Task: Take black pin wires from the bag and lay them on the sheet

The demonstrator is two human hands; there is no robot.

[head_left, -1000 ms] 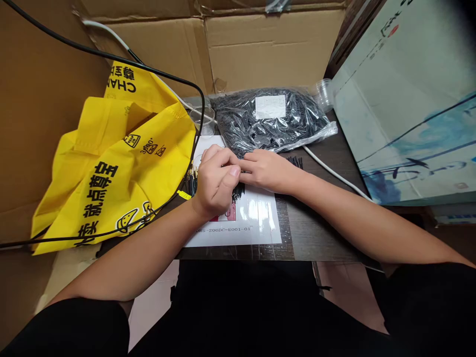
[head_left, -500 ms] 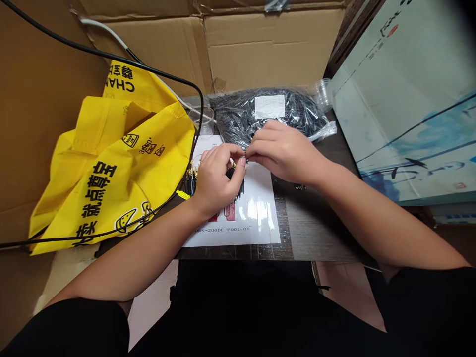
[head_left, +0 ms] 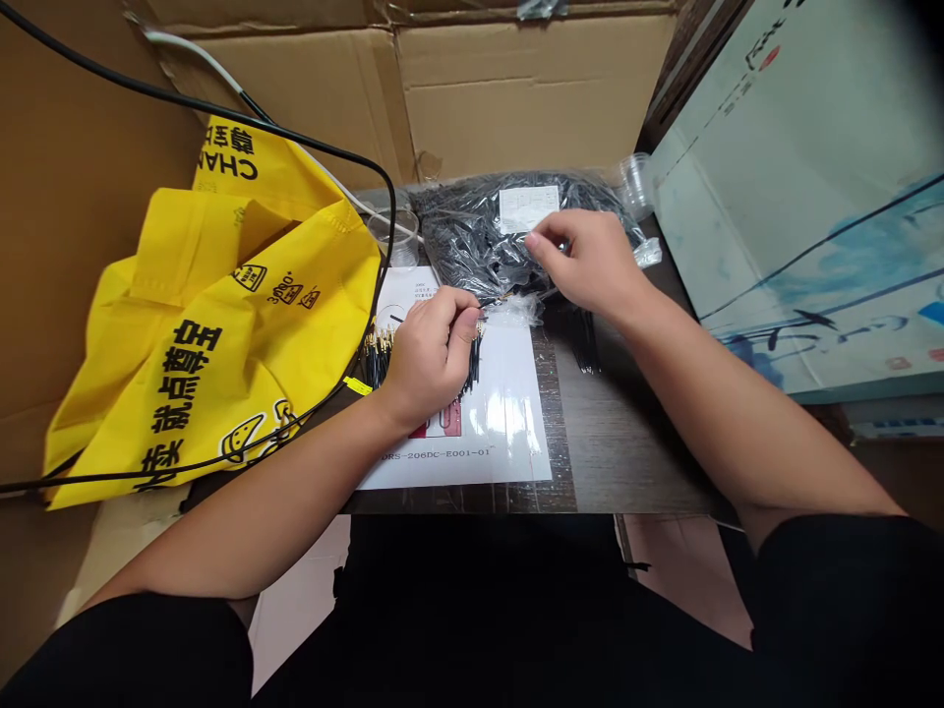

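1. Steadily, the person's left hand point(head_left: 428, 354) is pinching a thin, black, wire-like piece with a golden tip point(head_left: 494, 304) between thumb and forefinger; the piece is sticking out past the fingertips, above the upper part of a white printed paper sheet point(head_left: 508, 442).

2. From where I am standing, the risk is lying in that small grip: if thumb and finger were slackening, so slender a piece could be slipping down and getting lost among its lookalikes. A careless brush of the left wrist could also be scattering the ones lying beside it.

3. As for looks, the piece is showing a slim, dark body and a golden glint toward its far end; finer details are proving too small for me to make out.

4. Just left of that hand, a row of slim black wires with golden ends point(head_left: 378, 356) is lying close together.

5. The right hand point(head_left: 590, 261) is hanging over a large clear plastic bag packed with black strands point(head_left: 472, 231), thumb and forefinger close together; whether they are holding anything, I cannot tell. Below its wrist, a loose bundle of black wires with pale ends point(head_left: 587, 346) is lying on the dark wood-grain tabletop point(head_left: 634, 452).

6. Farther out, a bright yellow bag with black lettering point(head_left: 295, 256) is slumping at the left, and brown cardboard point(head_left: 531, 103) is standing behind.
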